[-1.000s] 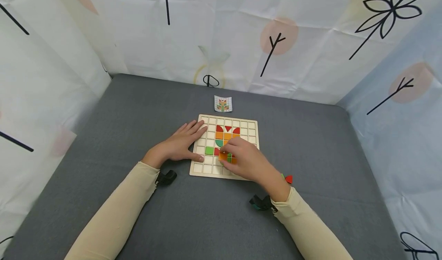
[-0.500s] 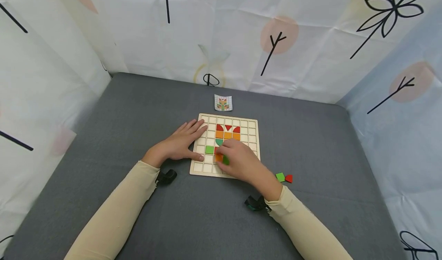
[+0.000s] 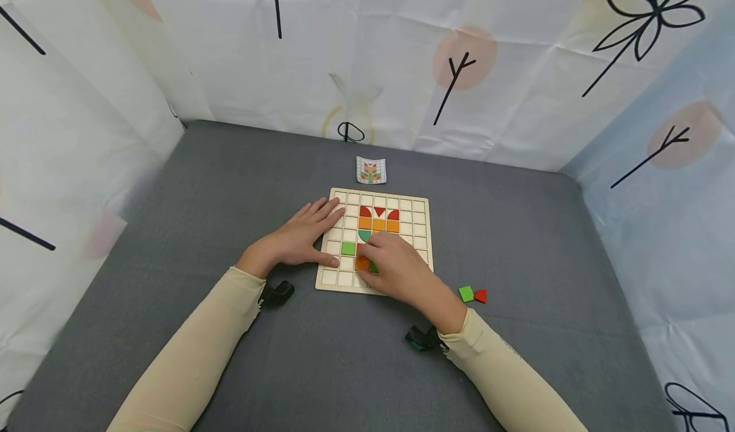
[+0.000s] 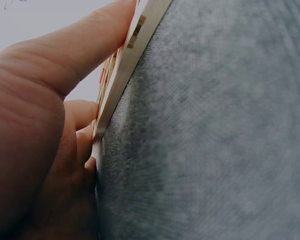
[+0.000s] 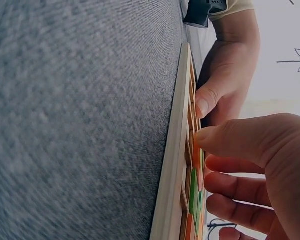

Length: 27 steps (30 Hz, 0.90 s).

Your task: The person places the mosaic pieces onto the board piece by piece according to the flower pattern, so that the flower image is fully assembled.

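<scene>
A wooden grid board [image 3: 339,279] lies on the grey table, with red, orange and green tiles set in its middle squares. My left hand [image 3: 301,237] rests spread over the board's left side, its thumb along the lower left edge; in the left wrist view the thumb [image 4: 85,42] lies on the rim. In the lower middle my right hand [image 3: 402,266] pinches an orange square tile [image 3: 362,263] at a grid square. The right wrist view shows the thumb at this tile [image 5: 196,155], low over the board. Part of the pattern is hidden under my right hand.
A green square tile [image 3: 466,294] and a red tile [image 3: 481,296] lie loose on the table, right of the board. Behind the board is a small pattern card [image 3: 371,171]. White printed cloth [image 3: 390,62] hangs around the table.
My right hand has moved left with the orange tile and lowered it onto the grid. Its forearm has uncovered the loose green tile. My left hand stays in place.
</scene>
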Tool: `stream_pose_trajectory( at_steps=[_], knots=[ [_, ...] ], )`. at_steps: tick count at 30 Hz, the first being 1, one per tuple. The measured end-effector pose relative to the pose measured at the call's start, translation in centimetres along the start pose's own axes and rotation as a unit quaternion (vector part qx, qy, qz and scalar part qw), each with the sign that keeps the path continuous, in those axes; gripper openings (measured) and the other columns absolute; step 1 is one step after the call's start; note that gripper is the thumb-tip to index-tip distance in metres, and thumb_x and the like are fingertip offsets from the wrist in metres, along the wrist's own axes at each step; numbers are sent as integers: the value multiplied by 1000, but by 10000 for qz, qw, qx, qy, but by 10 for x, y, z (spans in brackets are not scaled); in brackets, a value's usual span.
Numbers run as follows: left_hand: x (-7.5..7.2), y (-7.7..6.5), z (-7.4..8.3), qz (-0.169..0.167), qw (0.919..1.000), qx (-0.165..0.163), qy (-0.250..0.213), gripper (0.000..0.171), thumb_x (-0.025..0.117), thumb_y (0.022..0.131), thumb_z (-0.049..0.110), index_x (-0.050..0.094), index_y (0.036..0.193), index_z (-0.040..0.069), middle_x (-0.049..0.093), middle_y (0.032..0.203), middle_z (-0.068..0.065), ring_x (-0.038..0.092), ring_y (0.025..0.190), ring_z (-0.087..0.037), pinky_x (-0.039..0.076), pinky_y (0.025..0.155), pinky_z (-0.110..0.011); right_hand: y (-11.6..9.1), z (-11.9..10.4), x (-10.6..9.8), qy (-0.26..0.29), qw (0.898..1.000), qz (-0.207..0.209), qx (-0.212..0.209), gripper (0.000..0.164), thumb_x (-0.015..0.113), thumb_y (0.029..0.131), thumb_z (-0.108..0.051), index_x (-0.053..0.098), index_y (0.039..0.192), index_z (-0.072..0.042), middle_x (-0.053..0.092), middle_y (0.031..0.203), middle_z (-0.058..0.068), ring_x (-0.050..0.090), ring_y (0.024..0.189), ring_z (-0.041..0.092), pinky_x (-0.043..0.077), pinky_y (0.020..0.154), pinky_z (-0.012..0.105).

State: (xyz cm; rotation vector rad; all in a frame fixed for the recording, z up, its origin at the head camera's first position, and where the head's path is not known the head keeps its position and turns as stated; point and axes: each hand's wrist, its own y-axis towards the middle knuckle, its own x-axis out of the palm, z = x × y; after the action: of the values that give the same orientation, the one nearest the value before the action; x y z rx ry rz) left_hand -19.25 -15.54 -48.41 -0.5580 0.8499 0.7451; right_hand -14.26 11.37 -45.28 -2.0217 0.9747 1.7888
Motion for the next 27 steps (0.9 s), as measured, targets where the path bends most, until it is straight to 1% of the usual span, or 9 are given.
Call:
stream_pose_trajectory(
  at_steps=[4, 11, 14, 22, 27],
  knots=[
    [-2, -2, 4, 46, 10000, 36, 22, 115, 81, 94, 57, 16, 175, 8, 2, 182, -13, -4, 166, -37, -3, 133, -53, -1, 0, 1, 44, 10000, -13, -16, 18, 89, 90, -18, 81, 105, -10, 66, 94, 0, 62, 88, 20, 57, 82, 38],
    [-3, -3, 8, 12, 9998, -58, 166, 115, 82, 95, 54, 15, 175, 9, 1, 182, -13, -4, 166, -36, -3, 133, -52, -1, 1, 2, 88, 9999, -47, -12, 18, 89, 90, -16, 80, 104, -10, 65, 94, 0, 61, 89, 20, 56, 80, 37],
    [-3, -2, 8, 15, 9999, -40, 140, 115, 83, 94, 54, 15, 175, 9, 1, 182, -13, -4, 166, -36, -3, 133, -53, -1, 1, 2, 86, 9999, -67, -6, 18, 89, 90, -16, 80, 104, -10, 65, 93, 0, 61, 88, 20, 56, 80, 37],
    [4, 2, -5, 12, 10000, -25, 26, 116, 80, 94, 61, 13, 176, 14, -2, 182, -8, -8, 166, -31, -6, 133, -49, -3, 1, 1, 117, 9997, -213, 84, 17, 88, 92, -17, 81, 106, -10, 68, 96, 0, 62, 88, 20, 57, 78, 36],
    [4, 2, -5, 39, 10000, -11, -18, 117, 80, 93, 62, 14, 176, 14, -1, 182, -7, -8, 166, -31, -6, 133, -49, -5, 0, -3, 221, 9993, -237, 183, 18, 87, 93, -18, 82, 108, -10, 69, 97, 0, 61, 87, 19, 56, 78, 36]
  ],
)
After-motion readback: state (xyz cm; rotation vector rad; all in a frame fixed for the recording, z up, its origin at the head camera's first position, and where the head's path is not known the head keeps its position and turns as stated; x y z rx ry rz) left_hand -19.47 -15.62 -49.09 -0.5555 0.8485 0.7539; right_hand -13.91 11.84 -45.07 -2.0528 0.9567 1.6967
